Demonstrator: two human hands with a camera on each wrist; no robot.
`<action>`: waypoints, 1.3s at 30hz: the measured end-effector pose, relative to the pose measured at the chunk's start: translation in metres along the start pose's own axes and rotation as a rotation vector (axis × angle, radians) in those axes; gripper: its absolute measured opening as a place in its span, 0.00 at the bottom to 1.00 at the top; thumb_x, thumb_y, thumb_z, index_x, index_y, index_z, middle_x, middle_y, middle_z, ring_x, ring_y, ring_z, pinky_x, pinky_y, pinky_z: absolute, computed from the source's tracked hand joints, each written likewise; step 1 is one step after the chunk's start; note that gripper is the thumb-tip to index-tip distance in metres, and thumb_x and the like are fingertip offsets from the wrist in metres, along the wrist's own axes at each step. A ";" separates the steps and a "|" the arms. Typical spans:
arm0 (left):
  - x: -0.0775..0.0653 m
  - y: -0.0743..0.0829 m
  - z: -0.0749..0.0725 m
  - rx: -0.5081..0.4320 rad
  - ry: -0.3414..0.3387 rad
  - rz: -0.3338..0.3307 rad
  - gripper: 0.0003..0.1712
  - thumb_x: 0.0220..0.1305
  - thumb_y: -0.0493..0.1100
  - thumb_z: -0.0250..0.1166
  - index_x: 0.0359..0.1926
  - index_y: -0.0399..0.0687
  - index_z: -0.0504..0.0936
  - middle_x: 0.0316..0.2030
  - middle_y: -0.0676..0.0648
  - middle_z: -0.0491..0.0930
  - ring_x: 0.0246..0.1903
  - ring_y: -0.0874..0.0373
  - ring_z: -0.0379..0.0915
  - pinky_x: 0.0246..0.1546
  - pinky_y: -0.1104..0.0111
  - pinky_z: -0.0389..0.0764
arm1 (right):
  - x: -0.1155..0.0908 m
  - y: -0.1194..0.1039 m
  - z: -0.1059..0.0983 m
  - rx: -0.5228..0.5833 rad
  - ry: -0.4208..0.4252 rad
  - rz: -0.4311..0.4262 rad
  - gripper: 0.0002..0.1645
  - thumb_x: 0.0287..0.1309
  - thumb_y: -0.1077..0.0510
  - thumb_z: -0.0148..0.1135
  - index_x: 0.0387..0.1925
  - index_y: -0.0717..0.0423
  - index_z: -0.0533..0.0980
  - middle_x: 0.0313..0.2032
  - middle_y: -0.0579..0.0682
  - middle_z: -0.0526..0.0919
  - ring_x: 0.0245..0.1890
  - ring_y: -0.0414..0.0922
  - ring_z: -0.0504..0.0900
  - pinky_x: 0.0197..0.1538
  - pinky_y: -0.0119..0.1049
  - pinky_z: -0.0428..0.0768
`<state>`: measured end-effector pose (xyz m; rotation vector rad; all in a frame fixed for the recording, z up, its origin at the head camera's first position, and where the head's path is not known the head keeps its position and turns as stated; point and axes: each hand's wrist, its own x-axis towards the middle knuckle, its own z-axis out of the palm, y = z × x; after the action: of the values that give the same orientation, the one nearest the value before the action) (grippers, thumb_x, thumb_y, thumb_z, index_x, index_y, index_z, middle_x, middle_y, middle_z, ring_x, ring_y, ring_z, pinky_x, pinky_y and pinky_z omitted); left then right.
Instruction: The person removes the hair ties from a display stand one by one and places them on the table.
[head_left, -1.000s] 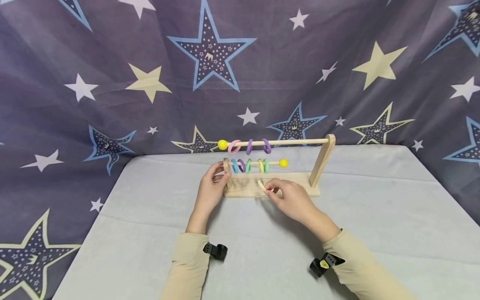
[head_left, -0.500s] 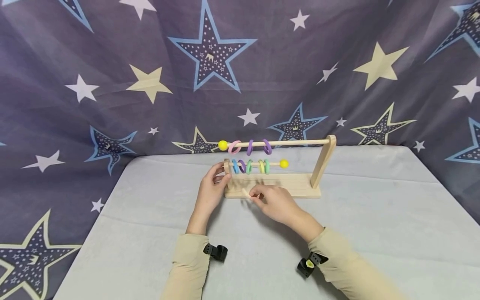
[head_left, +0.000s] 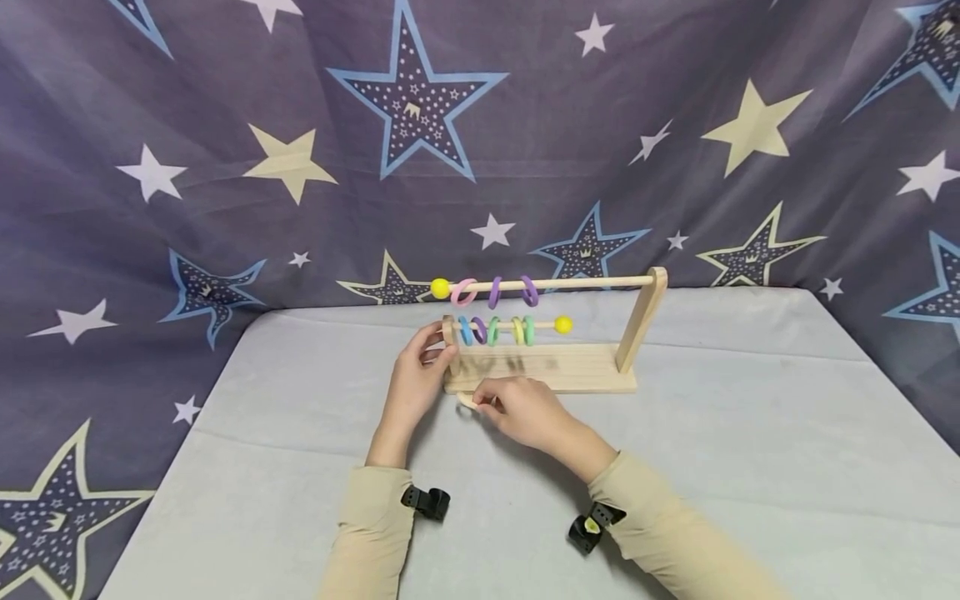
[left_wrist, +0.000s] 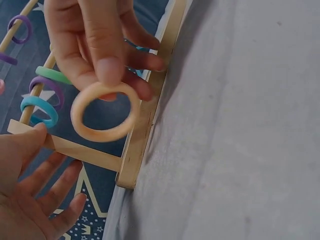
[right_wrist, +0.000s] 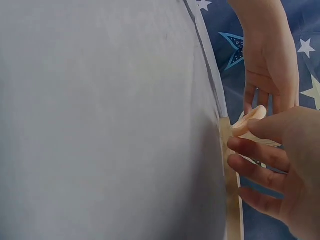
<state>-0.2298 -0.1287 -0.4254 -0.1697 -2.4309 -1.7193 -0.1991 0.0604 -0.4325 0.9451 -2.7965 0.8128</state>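
Note:
My right hand (head_left: 521,410) pinches a plain pale wooden ring (left_wrist: 78,116) between thumb and fingers, just in front of the base's left end. My left hand (head_left: 415,375) holds the short left post (left_wrist: 85,151) of a wooden ring stand (head_left: 588,371), thumb in front and fingers around the far side. On the stand's lower rod hang a blue ring (head_left: 465,332), a purple ring (head_left: 480,332), a yellow ring (head_left: 518,332) and two green rings. The upper rod (head_left: 592,283) carries a pink ring (head_left: 462,292) and two purple rings.
Yellow balls cap both rods, one at the upper rod's left end (head_left: 440,288), one at the lower rod's right end (head_left: 562,325). A tall post (head_left: 642,321) rises at the base's right. Behind the grey-covered table (head_left: 750,433) hangs a star-patterned cloth (head_left: 525,125).
My right hand has moved left and toward me with the wooden ring, from over the base to its front left edge. My left hand has stayed at the post.

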 end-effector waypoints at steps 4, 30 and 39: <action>0.000 -0.001 0.000 0.002 0.000 0.006 0.27 0.69 0.40 0.64 0.67 0.42 0.72 0.57 0.36 0.77 0.51 0.42 0.79 0.53 0.55 0.79 | 0.000 0.000 0.003 0.003 -0.005 -0.010 0.02 0.62 0.57 0.67 0.37 0.49 0.84 0.30 0.40 0.84 0.28 0.36 0.78 0.33 0.34 0.77; 0.000 -0.001 0.000 0.033 0.023 -0.013 0.26 0.68 0.43 0.65 0.65 0.45 0.74 0.55 0.39 0.80 0.49 0.45 0.80 0.51 0.56 0.79 | -0.001 0.002 0.005 0.085 -0.056 0.020 0.06 0.60 0.57 0.69 0.40 0.48 0.84 0.36 0.40 0.84 0.37 0.38 0.80 0.46 0.37 0.79; 0.001 -0.002 0.000 0.043 0.020 -0.018 0.26 0.68 0.44 0.65 0.65 0.46 0.74 0.55 0.40 0.80 0.49 0.46 0.80 0.52 0.56 0.79 | -0.008 0.001 -0.008 0.204 -0.028 0.063 0.09 0.64 0.57 0.65 0.45 0.49 0.83 0.41 0.41 0.86 0.37 0.37 0.81 0.45 0.36 0.79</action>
<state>-0.2308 -0.1295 -0.4267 -0.1258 -2.4604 -1.6666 -0.1940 0.0700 -0.4281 0.9052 -2.8207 1.1202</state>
